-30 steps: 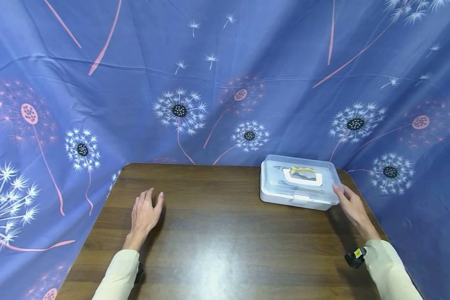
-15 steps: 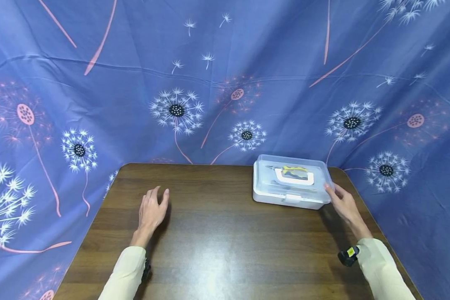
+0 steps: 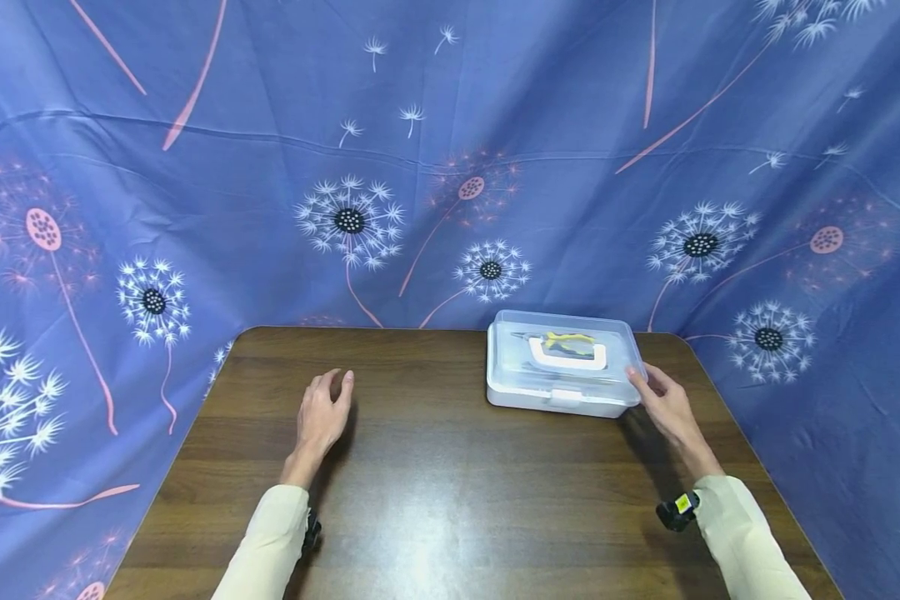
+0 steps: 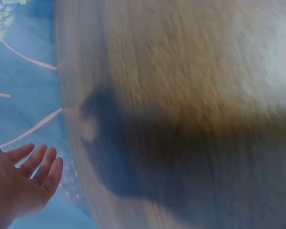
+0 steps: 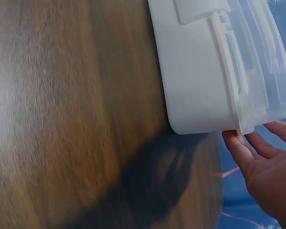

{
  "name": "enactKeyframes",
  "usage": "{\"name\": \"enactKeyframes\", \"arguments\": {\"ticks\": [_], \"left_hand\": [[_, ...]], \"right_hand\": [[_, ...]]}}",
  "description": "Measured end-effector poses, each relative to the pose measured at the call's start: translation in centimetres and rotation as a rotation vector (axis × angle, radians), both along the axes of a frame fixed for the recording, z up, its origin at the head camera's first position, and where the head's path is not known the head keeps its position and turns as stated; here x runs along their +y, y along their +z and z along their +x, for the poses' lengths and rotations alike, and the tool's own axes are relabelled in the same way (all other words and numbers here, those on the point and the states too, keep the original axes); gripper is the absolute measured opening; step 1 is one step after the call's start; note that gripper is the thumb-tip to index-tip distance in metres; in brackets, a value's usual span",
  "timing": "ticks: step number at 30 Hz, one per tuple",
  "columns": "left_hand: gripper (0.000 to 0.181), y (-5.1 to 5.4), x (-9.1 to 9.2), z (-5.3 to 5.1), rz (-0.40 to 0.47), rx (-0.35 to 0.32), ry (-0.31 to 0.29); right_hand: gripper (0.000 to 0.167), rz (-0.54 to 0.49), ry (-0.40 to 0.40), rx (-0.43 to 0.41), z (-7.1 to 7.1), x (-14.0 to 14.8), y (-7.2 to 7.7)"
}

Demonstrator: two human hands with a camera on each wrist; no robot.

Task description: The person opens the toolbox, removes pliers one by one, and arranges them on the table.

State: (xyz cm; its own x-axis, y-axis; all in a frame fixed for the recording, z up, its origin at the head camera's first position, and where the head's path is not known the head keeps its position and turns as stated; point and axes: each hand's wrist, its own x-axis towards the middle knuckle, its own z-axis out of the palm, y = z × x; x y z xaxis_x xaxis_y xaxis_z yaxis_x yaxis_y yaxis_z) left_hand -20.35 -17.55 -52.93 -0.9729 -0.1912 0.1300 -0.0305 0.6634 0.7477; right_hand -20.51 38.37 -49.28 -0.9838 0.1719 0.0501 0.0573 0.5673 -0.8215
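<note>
A white plastic storage box (image 3: 555, 398) with a clear lid (image 3: 618, 333) stands at the far right of the table in the head view. Yellow-handled pliers (image 3: 570, 340) show through the lid near its white carry handle (image 3: 568, 363). My right hand (image 3: 667, 412) touches the box's right end, thumb by the lid's edge. In the right wrist view its fingers (image 5: 238, 150) press flat against the end wall. Far to the left, my left hand (image 3: 322, 417) is held over the table with relaxed, slightly bent fingers and nothing in it.
The brown wooden table (image 3: 420, 467) has rounded far corners. Behind it and along its sides hangs a blue cloth (image 3: 270, 208) printed with dandelions, close behind the box. Each wrist carries a small black camera (image 3: 677, 510).
The box has slid left along the table, with my right hand staying at its right end. My left hand has shifted right, toward the middle. The head view has turned slightly.
</note>
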Motion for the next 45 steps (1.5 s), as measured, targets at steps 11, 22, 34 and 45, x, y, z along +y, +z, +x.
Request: {"name": "enactKeyframes", "arguments": {"ticks": [11,22,34,45], "left_hand": [[0.055,0.0,2.2,-0.5,0.105,0.038,0.035],[0.046,0.0,4.7,-1.4,0.225,0.071,0.03],[0.052,0.3,7.5,-1.9,0.319,0.024,0.01],[0.069,0.9,8.8,-2.0,0.402,-0.07,0.002]], "right_hand": [[0.073,-0.014,0.003,-0.038,-0.2,-2.8,-0.3],[0.074,-0.073,0.042,-0.049,-0.4,-5.7,-0.5],[0.073,-0.124,0.038,-0.041,-0.4,-8.8,-0.8],[0.071,-0.142,0.059,-0.034,-0.1,-11.6,-1.2]]}}
